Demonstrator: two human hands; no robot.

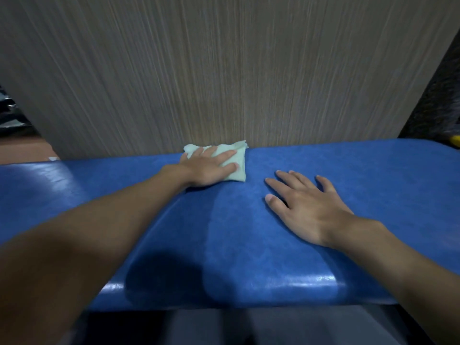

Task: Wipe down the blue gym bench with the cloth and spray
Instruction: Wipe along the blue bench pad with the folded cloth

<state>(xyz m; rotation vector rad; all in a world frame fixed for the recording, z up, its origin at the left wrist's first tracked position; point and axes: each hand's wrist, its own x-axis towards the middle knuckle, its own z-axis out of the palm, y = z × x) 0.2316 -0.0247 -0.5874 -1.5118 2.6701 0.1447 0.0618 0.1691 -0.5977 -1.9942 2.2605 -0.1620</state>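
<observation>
The left hand [207, 168] lies flat, fingers spread, pressing a folded pale green cloth [234, 158] onto the blue gym bench [234, 235]. It is not pinching the cloth; the open palm pins it to the padding, which suits a wiping stroke, since a flat palm spreads pressure over the whole pad of fabric. The cloth sits at the far edge of the bench, right against the wood-grain wall panel [224, 66] behind it, so the stroke seems to be working along the back margin of the seat.

The right hand [305, 207] rests open and empty on the bench, just to the right of the cloth and nearer the body, fingers fanned and pointing away. It probably serves as a brace while the person leans forward to reach the far edge.

The bench is padded in blue vinyl with a faint mottled grain and rounded edges. Glossy highlights show on the near edge and at the left end, and a darker band runs from the cloth toward the near edge; whether that is moisture or shadow cannot be told. No spray bottle is in view. A small yellow object [456, 140] shows at the right edge beyond the bench.
</observation>
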